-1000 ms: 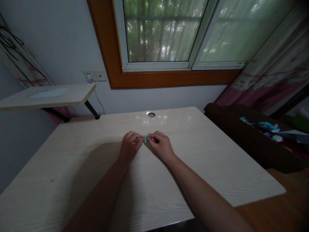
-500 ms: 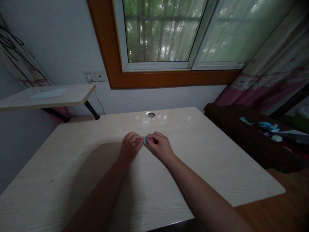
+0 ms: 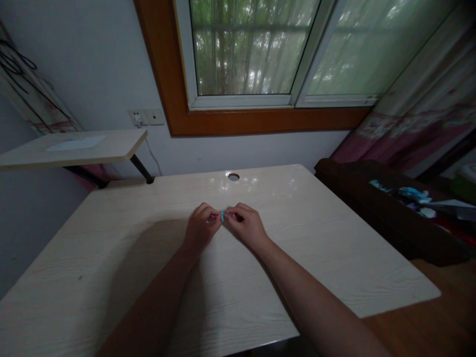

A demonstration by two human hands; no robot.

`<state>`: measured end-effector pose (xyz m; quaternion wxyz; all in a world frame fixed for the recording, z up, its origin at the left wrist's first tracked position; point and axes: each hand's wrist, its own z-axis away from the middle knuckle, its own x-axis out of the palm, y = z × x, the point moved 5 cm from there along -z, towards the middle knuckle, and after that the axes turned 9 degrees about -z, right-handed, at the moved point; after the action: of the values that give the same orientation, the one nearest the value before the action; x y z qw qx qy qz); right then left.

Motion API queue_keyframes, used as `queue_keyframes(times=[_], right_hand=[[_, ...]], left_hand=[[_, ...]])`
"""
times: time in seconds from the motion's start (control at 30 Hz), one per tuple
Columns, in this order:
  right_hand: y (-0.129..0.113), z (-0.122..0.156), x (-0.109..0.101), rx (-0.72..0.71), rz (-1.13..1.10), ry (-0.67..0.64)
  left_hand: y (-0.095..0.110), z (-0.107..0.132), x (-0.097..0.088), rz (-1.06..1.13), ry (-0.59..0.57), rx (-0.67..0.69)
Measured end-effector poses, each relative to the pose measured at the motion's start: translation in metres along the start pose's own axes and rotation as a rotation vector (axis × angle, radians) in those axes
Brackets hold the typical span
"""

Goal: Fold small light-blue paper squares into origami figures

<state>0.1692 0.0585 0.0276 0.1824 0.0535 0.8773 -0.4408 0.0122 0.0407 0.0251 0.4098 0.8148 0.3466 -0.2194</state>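
Drawn slightly closer together, the left hand (image 3: pixel 200 228) and right hand (image 3: pixel 248 224) pinch a small turquoise piece (image 3: pixel 222 216). Both sit short of the desk's (image 3: pixel 316 248) far edge.

Brown-framed window (image 3: pixel 253 54) in a pale wall (image 3: pixel 92 59), patterned curtain (image 3: pixel 409 106) to the right, brown floor (image 3: pixel 427 325).

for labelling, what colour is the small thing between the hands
The small thing is turquoise, clearest in the head view.
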Motion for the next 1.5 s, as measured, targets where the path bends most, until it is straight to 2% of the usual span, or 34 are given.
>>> queue_keyframes(times=[0.9,1.27,1.5], right_hand=[[0.0,-0.001,-0.005,0.018,0.043,0.058],[0.0,-0.003,-0.006,0.028,0.018,0.094],[0.001,-0.001,-0.002,-0.001,0.008,0.027]], left_hand=[[-0.006,0.001,0.001,0.01,-0.002,-0.049],[-0.012,-0.001,-0.005,0.044,0.063,-0.123],[-0.005,0.0,0.0,0.081,0.013,-0.025]])
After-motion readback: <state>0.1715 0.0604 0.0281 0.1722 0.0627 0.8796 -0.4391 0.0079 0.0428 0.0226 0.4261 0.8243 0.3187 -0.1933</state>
